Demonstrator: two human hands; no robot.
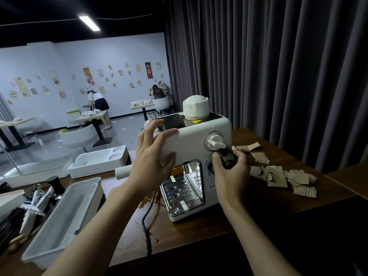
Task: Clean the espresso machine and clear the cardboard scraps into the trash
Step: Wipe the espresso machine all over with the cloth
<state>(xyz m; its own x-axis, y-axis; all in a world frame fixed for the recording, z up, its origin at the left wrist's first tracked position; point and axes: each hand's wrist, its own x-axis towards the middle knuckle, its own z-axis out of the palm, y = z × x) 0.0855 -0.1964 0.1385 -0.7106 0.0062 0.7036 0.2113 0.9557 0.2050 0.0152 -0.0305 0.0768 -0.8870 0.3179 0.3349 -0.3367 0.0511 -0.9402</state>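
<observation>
A white espresso machine [196, 136] stands on the dark wooden counter [199, 232], with a stained cap on top and a metal drip tray [180, 196] at its base. My left hand [153, 156] rests on the machine's upper left corner, fingers spread. My right hand [230, 172] grips a dark patterned cloth [228, 159] and presses it against the machine's side, just under the white dial [216, 143]. Torn cardboard scraps [278, 176] lie on the counter to the right of the machine.
Brown liquid [154, 204] stains the counter by the black power cord [147, 226]. White plastic trays [65, 218] [99, 162] and a bin of utensils [33, 198] sit at left. A dark curtain [278, 76] hangs behind. Two people stand by distant tables.
</observation>
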